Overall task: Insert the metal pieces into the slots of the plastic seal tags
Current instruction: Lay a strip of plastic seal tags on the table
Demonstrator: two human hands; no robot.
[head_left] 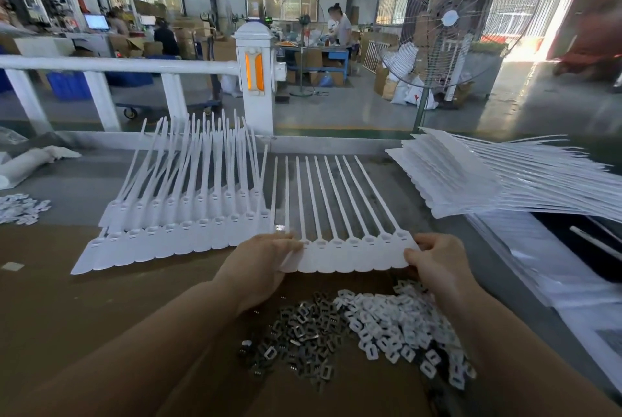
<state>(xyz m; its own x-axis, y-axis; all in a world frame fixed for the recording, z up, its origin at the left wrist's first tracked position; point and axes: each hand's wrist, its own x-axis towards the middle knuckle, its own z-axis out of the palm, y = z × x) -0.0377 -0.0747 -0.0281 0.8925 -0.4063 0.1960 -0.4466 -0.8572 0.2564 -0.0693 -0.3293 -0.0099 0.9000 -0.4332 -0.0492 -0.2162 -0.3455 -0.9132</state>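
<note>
Your left hand (266,260) pinches the left end of a white plastic strip of joined seal tags (350,255), thumb on top and fingers curled beneath; your right hand (434,258) pinches the right end of the same strip the same way. The strip lies at the centre of the brown cardboard work surface (50,299), with its flat tag bodies toward you and its long thin tails running toward 12 o'clock, fanned slightly to the right. At 6 o'clock from the strip, between your forearms, sits a loose pile of small dark metal pieces (303,329); touching it on the 3 o'clock side is a pile of small white plastic caps with rectangular openings (400,322). At 9 o'clock from the held strip, two overlapping rows of white seal tag strips (175,231) lie flat, their tails rising toward 12 o'clock. At 2 o'clock, a tall stack of white tag strips (447,174) rests with tails extending off to the right. A small heap of white plastic parts (20,209) lies at the far 9 o'clock edge. Beyond the bench, a white railing post with an orange reflector (254,73) stands at 12 o'clock, and a large wire-guard pedestal fan (447,19) stands at 1 o'clock.
</note>
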